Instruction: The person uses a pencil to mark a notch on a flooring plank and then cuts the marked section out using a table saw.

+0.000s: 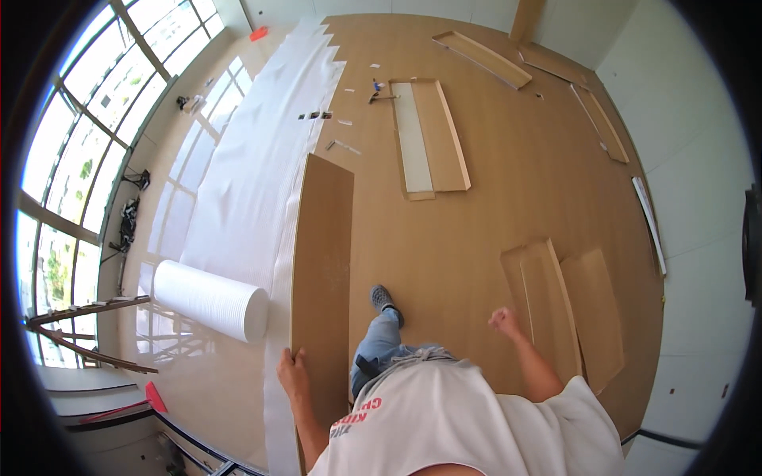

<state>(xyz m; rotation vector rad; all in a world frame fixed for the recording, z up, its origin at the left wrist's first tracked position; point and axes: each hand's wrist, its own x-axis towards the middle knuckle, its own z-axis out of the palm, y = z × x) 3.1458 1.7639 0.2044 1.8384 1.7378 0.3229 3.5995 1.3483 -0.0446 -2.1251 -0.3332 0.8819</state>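
Observation:
A long wood-coloured flooring plank (324,254) stretches forward along my left side, over the edge between the laid brown floor and the white underlay. My left hand (294,371) is closed on the plank's left long edge, with part of the fingers hidden behind it. My right hand (502,321) is held out to the right over the floor, its fingers curled into a loose fist with nothing visible in them. An opened cardboard box (548,301) lies on the floor beyond that hand.
White foam underlay (246,174) covers a strip at left, beside its thick roll (210,300). Ahead lies an open carton (444,135) with a pale plank inside, a hammer (382,97) near it. More cartons (482,59) lie far right. A wooden ladder (87,309) stands by the windows.

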